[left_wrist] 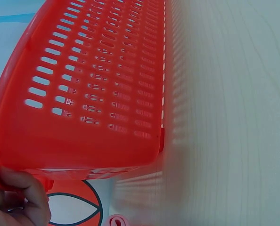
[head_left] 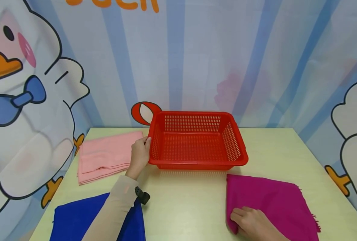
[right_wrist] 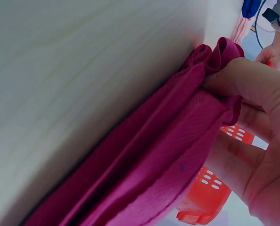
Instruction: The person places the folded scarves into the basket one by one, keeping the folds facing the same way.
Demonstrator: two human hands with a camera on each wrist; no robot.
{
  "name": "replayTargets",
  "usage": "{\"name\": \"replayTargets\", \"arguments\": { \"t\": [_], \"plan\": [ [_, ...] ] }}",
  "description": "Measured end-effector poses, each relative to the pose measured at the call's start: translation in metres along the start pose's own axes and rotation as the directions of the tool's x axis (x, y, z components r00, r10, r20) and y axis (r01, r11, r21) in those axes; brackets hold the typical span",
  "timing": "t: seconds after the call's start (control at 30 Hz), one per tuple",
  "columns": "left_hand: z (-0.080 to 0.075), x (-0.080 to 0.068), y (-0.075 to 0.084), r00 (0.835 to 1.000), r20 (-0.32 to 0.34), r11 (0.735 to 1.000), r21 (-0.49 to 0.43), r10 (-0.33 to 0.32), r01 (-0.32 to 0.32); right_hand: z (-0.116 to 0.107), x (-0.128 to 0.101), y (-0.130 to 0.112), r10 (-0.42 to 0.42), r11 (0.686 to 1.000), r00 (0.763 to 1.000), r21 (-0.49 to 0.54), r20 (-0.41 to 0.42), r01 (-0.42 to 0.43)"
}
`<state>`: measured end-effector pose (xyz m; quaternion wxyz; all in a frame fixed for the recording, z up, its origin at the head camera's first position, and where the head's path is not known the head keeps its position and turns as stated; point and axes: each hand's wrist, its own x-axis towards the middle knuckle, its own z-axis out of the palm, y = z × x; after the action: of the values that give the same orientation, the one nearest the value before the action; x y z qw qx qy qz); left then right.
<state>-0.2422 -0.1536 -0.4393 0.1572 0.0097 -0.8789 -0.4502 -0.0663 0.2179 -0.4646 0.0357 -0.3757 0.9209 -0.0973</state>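
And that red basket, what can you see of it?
The red basket is a shallow, rectangular tub, open at the top, apparently plastic and shiny. Rows of small slots pierce its sides and bottom, and a smooth rim with rounded corners runs around it. It sits upright toward the back of the pale table, with nothing visible inside. The left hand grips its left rim.

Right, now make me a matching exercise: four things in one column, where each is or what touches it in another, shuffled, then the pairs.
Things
1. Red basket
2. Pink cloth
3. Blue cloth
4. Magenta cloth

Place or state
A. Pinched by the right hand
B. Partly hidden by the left sleeve in the head view
C. Folded, left of the basket
D. Rim held by the left hand

Pairs: 1-D, 2-C, 3-B, 4-A
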Motion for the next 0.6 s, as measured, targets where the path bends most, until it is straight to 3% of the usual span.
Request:
{"name": "replayTargets", "arguments": {
  "t": [0.6],
  "plan": [
    [-0.0005, -0.0016, 0.0021, 1.0, 0.012, 1.0, -0.002, -0.018, 0.018, 0.0047, 0.0074, -0.0058, -0.09, 0.995, 0.995, -0.046, -0.041, 0.088]
  ]
}}
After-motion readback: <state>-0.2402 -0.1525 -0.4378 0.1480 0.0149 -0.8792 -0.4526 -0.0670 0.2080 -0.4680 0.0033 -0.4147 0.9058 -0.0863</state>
